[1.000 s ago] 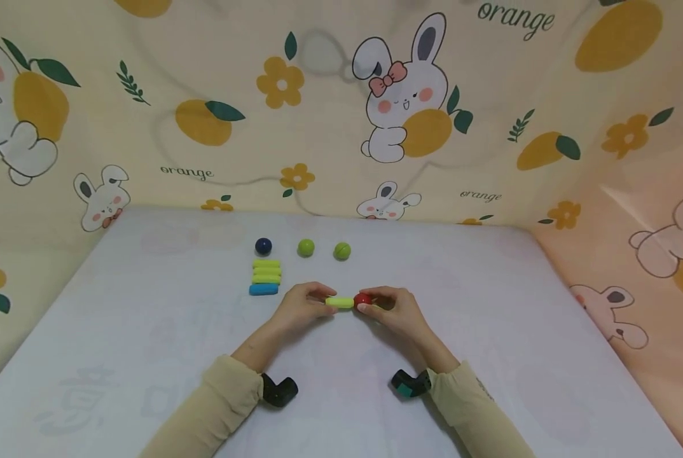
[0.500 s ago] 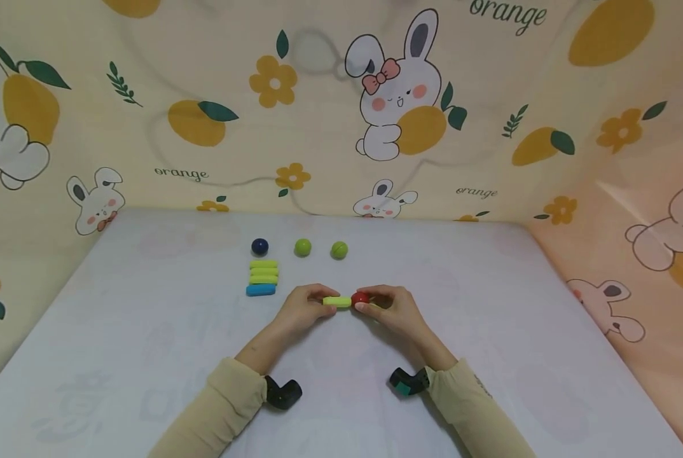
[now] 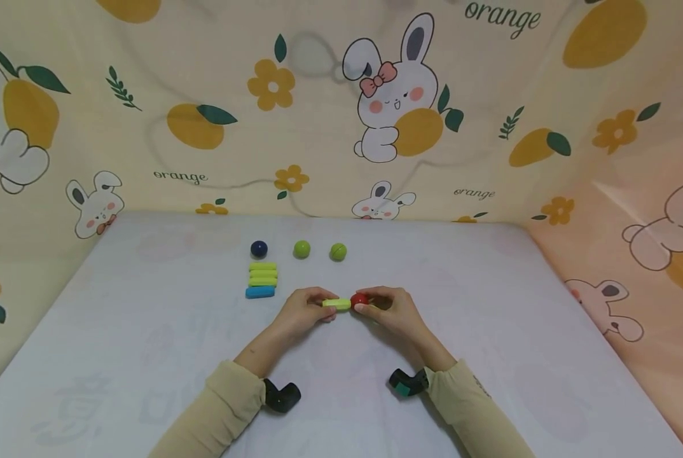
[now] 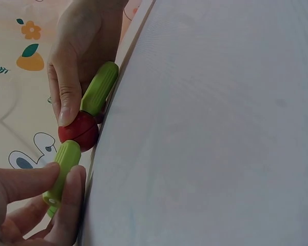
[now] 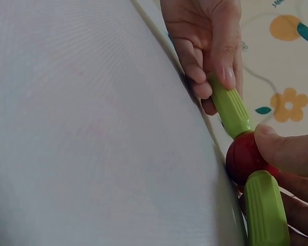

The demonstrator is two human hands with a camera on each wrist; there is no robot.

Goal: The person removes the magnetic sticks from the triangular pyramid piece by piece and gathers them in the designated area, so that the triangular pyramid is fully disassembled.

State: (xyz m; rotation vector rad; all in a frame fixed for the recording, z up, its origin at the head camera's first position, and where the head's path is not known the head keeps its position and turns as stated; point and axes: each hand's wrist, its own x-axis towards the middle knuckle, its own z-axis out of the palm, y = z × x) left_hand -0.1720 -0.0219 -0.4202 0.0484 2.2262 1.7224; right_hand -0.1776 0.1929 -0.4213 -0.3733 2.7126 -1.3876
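My left hand [image 3: 306,310] pinches a ridged yellow-green stick [image 3: 338,304] between thumb and fingers. The stick's other end meets a red ball [image 3: 357,300], which my right hand [image 3: 397,313] grips with its thumb on top. From another side of the ball sticks out a second green stick [image 4: 100,89], partly beside the right hand's fingers in the left wrist view. That second stick [image 5: 267,210] looms close in the right wrist view, where the ball [image 5: 245,156] shows a seam. Whether stick and ball are joined firmly, I cannot tell.
Several yellow-green sticks [image 3: 263,274] lie side by side left of the hands, with a blue stick [image 3: 260,292] in front. Behind them sit a dark blue ball [image 3: 259,249] and two green balls [image 3: 302,249]. A patterned cloth [image 3: 318,140] backs the white table [image 3: 467,318].
Both hands keep their hold on the stick and the red ball, with hardly any movement. The head view has shifted slightly, so the whole scene sits a little further left.
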